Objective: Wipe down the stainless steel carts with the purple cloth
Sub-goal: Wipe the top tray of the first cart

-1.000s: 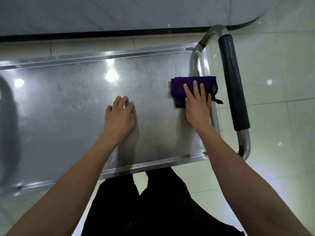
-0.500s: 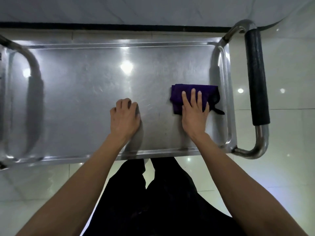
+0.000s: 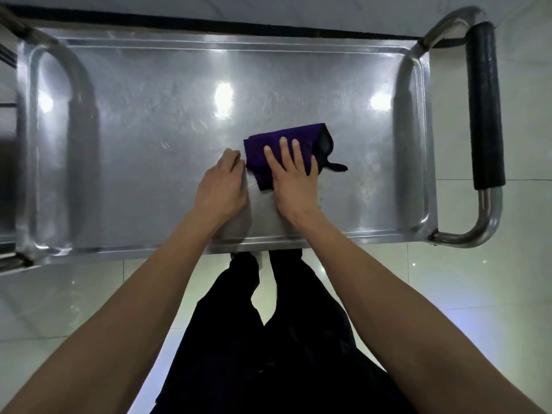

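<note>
right hand point(image 3: 294, 174) flat, fingers straight, pressed purple cloth point(image 3: 270, 147) | swept from black handle point(image 3: 485, 109) toward cart top point(image 3: 149, 130) centre | left hand point(image 3: 222, 186) curled, empty, now beside cloth | wiping underway

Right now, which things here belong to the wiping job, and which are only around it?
Belong to the job:
purple cloth
cart top
right hand, pressing flat on the cloth
left hand, resting on the cart top

Only around:
black handle grip
tiled floor

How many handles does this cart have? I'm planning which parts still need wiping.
2. A padded handle at the cart's right end, and a bare steel handle at its left end, partly out of frame.
</note>
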